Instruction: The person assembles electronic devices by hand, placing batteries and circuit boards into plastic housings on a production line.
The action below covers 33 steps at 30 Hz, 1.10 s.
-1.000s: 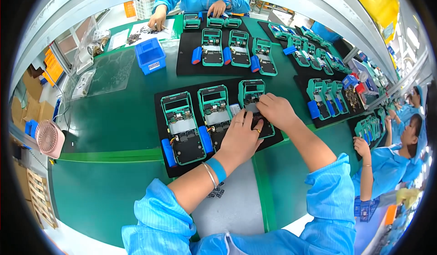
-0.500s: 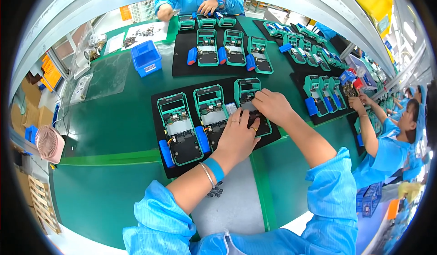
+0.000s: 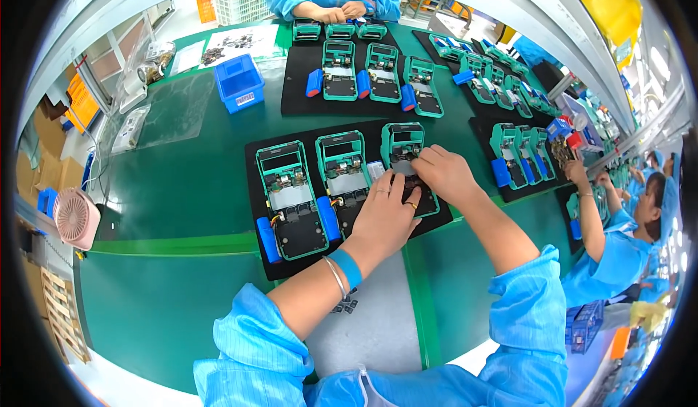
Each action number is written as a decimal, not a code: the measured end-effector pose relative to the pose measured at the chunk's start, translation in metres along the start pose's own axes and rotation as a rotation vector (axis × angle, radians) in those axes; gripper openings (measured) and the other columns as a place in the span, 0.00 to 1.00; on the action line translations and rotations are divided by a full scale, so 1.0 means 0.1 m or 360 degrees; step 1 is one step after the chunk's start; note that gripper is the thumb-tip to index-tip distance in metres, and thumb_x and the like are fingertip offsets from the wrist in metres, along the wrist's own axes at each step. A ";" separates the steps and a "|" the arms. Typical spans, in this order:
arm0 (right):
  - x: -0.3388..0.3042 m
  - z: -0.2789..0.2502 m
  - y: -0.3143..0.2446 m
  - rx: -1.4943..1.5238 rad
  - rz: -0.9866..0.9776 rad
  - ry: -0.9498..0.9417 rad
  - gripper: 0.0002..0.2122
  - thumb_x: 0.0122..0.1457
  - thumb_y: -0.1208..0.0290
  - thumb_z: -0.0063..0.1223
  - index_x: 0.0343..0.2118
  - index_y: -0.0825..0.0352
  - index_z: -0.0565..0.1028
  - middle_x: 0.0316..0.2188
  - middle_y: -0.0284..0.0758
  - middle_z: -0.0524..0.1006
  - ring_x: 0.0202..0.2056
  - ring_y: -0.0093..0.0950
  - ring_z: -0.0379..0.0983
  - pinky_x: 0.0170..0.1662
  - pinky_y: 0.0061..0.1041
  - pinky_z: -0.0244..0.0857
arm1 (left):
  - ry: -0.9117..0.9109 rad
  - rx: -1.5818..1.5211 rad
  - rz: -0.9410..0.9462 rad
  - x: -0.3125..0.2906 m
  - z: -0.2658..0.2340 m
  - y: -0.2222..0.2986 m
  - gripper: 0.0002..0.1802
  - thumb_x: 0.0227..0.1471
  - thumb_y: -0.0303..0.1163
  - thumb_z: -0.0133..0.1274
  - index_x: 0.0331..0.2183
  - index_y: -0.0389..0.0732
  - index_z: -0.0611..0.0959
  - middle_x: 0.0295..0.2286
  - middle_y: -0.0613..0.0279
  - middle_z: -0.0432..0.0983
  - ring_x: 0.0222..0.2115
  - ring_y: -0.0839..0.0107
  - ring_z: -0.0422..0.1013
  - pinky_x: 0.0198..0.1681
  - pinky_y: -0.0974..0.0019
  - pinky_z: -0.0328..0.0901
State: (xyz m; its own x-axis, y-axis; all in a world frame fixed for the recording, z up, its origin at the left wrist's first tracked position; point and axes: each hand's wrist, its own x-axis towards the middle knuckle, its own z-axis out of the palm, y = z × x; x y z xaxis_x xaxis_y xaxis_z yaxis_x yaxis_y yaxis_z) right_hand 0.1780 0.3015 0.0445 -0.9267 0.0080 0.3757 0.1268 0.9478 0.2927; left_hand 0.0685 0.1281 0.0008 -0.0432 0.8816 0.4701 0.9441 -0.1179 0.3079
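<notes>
Both my hands work inside the rightmost green device housing [image 3: 403, 136] on the near black foam mat [image 3: 256, 161]. My left hand [image 3: 384, 216] reaches over its lower half, fingers bent down and closed. From the right side, my right hand [image 3: 446, 179] presses its closed fingertips in around the middle. Whatever the fingertips hold is hidden. To the left, two like housings, a middle one [image 3: 342, 142] and a left one [image 3: 304, 238], lie face up with circuit parts showing. A blue cylindrical battery [image 3: 267, 240] on wires lies beside the left one, another [image 3: 329, 219] by the middle one.
Small black parts [image 3: 345, 305] lie on a grey sheet [image 3: 371, 334] below my left forearm. Beyond the mat are a blue bin [image 3: 240, 91] and another mat of housings [image 3: 299, 107]. Co-workers sit across and at right. A pink fan [image 3: 75, 219] stands at the left edge.
My right fingers have shifted slightly down within the housing; my left hand stays nearly in place. Across the table, the co-worker's hands have come together. The whole view has shifted a little.
</notes>
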 end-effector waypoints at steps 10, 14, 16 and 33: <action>0.10 -0.03 0.00 -0.0117 -0.0114 -0.0054 0.06 0.43 0.73 0.56 0.26 0.61 0.73 0.27 0.29 0.69 0.32 0.28 0.70 0.28 0.26 0.69 | -0.0052 -0.0003 -0.0018 0.01 -0.05 0.02 0.30 0.50 0.41 0.61 0.54 0.41 0.77 0.53 0.42 0.64 0.58 0.44 0.57 0.61 0.48 0.57; 0.14 -0.02 0.02 -0.0137 0.0007 -0.0131 0.06 0.43 0.72 0.58 0.27 0.61 0.74 0.30 0.29 0.71 0.37 0.28 0.71 0.30 0.26 0.72 | -0.0059 -0.0012 -0.0007 0.03 -0.05 0.01 0.30 0.51 0.41 0.60 0.54 0.41 0.77 0.53 0.42 0.64 0.58 0.44 0.57 0.62 0.48 0.57; 0.17 -0.04 0.03 -0.0100 0.0098 -0.0154 0.06 0.45 0.73 0.58 0.28 0.61 0.74 0.30 0.29 0.71 0.38 0.28 0.72 0.30 0.26 0.72 | -0.0075 -0.0014 -0.0006 0.03 -0.05 0.01 0.30 0.51 0.42 0.59 0.54 0.41 0.77 0.53 0.42 0.64 0.59 0.43 0.56 0.63 0.48 0.55; -0.96 -0.30 -0.25 0.0416 0.1338 -0.0224 0.12 0.64 0.58 0.50 0.35 0.63 0.76 0.27 0.37 0.80 0.28 0.39 0.78 0.31 0.39 0.71 | 0.0210 -0.0619 -0.0471 -0.90 -1.50 -0.32 0.13 0.52 0.30 0.58 0.41 0.38 0.81 0.35 0.53 0.77 0.33 0.61 0.75 0.37 0.63 0.70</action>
State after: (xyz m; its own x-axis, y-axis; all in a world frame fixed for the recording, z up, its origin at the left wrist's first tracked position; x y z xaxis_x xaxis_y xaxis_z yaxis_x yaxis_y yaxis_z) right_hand 0.2741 0.2680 0.0272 -0.6008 0.7561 0.2594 0.7155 0.6534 -0.2472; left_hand -0.0073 -0.0163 0.0727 -0.3554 0.8406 0.4088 0.6945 -0.0552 0.7173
